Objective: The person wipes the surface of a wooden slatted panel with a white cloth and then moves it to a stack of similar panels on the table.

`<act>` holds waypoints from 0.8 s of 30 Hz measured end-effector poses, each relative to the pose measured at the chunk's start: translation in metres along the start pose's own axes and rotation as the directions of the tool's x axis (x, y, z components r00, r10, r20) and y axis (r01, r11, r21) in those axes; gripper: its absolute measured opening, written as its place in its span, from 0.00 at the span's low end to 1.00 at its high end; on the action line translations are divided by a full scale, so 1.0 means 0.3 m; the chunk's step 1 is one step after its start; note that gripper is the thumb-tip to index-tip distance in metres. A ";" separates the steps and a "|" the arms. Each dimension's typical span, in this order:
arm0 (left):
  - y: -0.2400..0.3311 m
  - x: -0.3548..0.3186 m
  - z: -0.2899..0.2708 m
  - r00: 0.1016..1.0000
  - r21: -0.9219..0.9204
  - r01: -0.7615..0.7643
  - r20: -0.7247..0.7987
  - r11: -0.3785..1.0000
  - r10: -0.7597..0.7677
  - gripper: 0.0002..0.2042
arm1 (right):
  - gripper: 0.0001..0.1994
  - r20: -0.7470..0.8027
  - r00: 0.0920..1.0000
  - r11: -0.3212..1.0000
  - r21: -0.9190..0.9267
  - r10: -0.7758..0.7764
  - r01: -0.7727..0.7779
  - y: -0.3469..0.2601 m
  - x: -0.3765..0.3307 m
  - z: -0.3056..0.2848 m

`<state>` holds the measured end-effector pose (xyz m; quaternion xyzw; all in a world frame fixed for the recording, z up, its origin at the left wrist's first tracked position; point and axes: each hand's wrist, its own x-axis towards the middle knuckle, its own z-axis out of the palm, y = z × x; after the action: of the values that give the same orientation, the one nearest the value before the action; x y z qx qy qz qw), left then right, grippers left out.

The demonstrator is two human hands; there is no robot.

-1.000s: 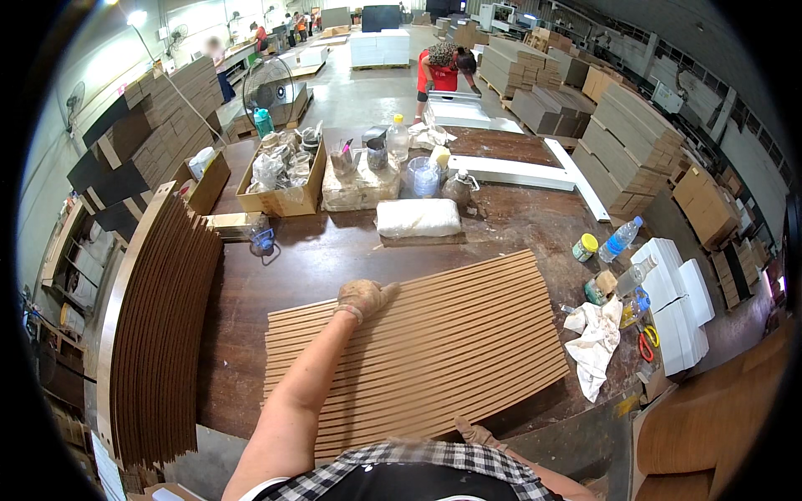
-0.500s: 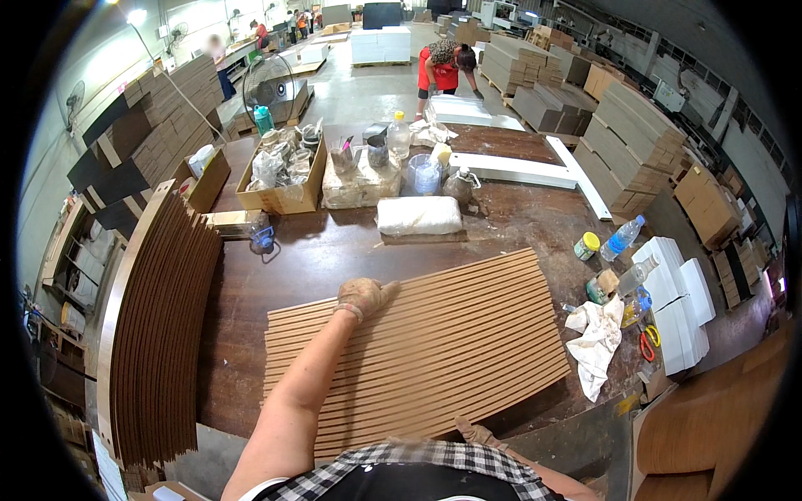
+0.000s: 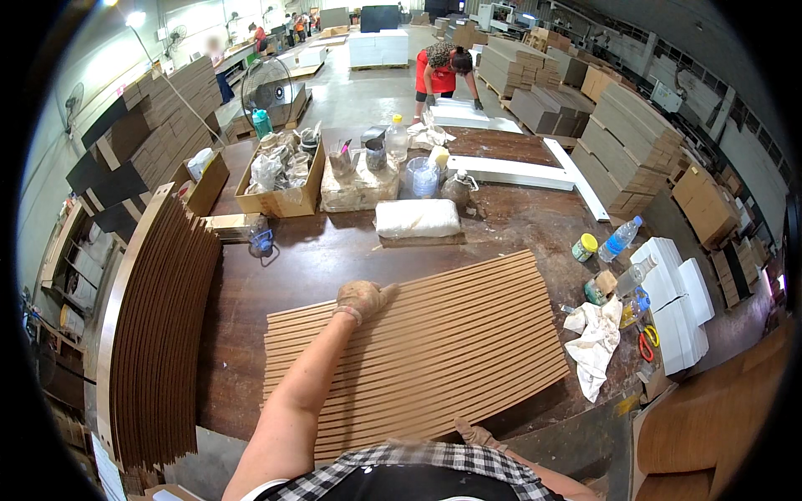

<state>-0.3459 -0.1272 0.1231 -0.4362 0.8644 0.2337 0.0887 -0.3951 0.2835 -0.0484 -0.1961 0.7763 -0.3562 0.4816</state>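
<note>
Brown slatted panel [image 3: 451, 342], left fingers [image 3: 386, 294] on far edge

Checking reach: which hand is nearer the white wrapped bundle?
Left. The left hand is at the far edge of the slatted panel, short of the bundle; the right hand is farther back, at the near edge.

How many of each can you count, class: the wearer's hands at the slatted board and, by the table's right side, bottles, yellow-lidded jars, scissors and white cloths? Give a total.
Hands at the slatted board: 2 (left hand, right hand)
Bottles: 3
Yellow-lidded jar: 1
Scissors: 1
White cloth: 1
Total: 8
</note>
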 end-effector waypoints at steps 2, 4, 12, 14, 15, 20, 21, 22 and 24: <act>-0.003 0.002 0.003 1.000 -0.014 0.006 -0.002 1.000 -0.006 0.33 | 0.23 0.000 1.000 1.000 0.000 0.001 -0.001 0.000 0.002 0.001; -0.004 0.000 0.003 1.000 -0.020 0.012 0.002 1.000 -0.012 0.33 | 0.23 0.000 1.000 1.000 0.000 0.002 -0.002 0.000 0.002 0.001; 0.002 -0.002 -0.001 1.000 -0.036 0.020 0.006 0.999 -0.020 0.32 | 0.22 -0.007 1.000 1.000 0.003 0.001 -0.001 0.000 -0.001 -0.004; 0.006 -0.011 -0.006 1.000 -0.053 0.018 0.015 0.998 -0.017 0.32 | 0.22 -0.006 1.000 1.000 0.003 0.001 -0.001 0.001 -0.002 -0.001; 0.008 -0.015 -0.008 1.000 -0.062 0.017 0.020 0.998 -0.016 0.32 | 0.22 -0.008 1.000 1.000 0.005 0.000 0.000 0.001 -0.001 -0.001; -0.002 -0.014 -0.004 1.000 -0.039 0.012 -0.005 0.999 -0.013 0.31 | 0.21 -0.003 1.000 1.000 0.003 0.002 -0.002 0.000 0.000 0.004; 0.001 -0.011 -0.002 1.000 -0.040 0.009 -0.007 0.999 -0.009 0.31 | 0.21 -0.008 1.000 1.000 0.004 0.002 -0.002 0.000 -0.002 0.002; 0.006 -0.011 -0.003 1.000 -0.041 0.009 0.000 0.999 -0.009 0.31 | 0.21 -0.011 1.000 1.000 0.004 0.002 -0.002 -0.001 -0.002 0.001; 0.012 -0.014 -0.007 1.000 -0.043 0.012 0.013 0.999 -0.012 0.31 | 0.21 -0.013 1.000 1.000 0.004 0.003 -0.003 -0.001 -0.003 0.000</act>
<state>-0.3463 -0.1234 0.1276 -0.4417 0.8560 0.2545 0.0863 -0.3947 0.2838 -0.0476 -0.1918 0.7789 -0.3585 0.4774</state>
